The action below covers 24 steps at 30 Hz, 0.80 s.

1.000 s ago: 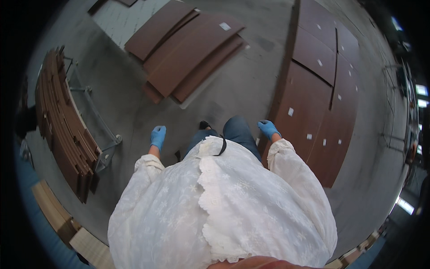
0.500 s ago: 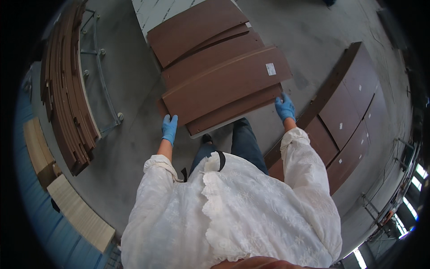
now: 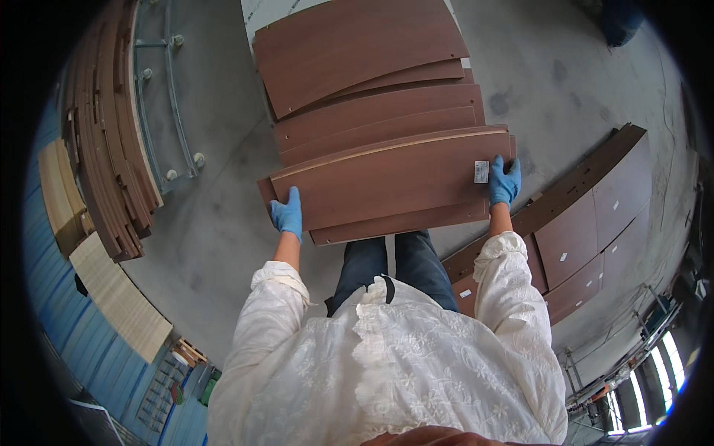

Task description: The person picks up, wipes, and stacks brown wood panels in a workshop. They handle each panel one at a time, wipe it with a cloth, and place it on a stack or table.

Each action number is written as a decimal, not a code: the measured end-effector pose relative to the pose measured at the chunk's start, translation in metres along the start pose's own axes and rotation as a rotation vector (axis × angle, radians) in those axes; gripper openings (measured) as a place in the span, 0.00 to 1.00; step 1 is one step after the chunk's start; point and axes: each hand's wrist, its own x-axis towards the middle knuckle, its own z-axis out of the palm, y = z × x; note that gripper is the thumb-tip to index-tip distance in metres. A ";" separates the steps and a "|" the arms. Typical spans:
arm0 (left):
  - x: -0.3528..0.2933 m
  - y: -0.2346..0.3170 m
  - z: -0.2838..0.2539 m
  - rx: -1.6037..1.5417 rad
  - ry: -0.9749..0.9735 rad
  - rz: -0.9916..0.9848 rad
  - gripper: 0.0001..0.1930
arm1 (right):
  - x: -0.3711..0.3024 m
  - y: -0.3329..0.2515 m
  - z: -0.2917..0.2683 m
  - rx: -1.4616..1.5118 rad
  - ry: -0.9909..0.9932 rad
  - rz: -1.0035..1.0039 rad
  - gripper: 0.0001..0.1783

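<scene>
A reddish-brown board (image 3: pixel 394 175) with a white label near its right end lies across the front of a pile of similar boards. At its left end, my blue-gloved left hand (image 3: pixel 287 214) grips the edge with the thumb on top. My right hand (image 3: pixel 505 183), gloved in the same blue, holds the right end beside the label. Both hands' fingers are partly hidden around the ends. Under the held board, another brown board (image 3: pixel 409 221) shows along the near side. More brown boards (image 3: pixel 364 48) overlap beyond it on a white patterned surface (image 3: pixel 271 9).
On the right lies a wide stack of brown boards (image 3: pixel 565 232) with small white labels. Long brown boards (image 3: pixel 104 134) are stacked at the left, beside a wheeled metal frame (image 3: pixel 167 104). Pale wooden boards (image 3: pixel 119 297) rest at lower left. Grey floor (image 3: pixel 216 201) runs between.
Both hands have closed on the ends of the labelled board, the right one reaching up beside the label. The board now lies more level across the view, and the whole view has shifted.
</scene>
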 end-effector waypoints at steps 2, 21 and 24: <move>0.004 -0.002 -0.002 -0.121 -0.013 -0.032 0.38 | 0.006 -0.008 -0.001 -0.023 0.005 0.053 0.36; 0.194 0.167 -0.035 -0.296 0.117 0.328 0.30 | 0.187 -0.175 0.111 0.235 0.074 -0.143 0.33; 0.232 0.185 -0.024 -0.213 0.114 0.293 0.31 | 0.193 -0.189 0.129 0.158 0.016 -0.114 0.32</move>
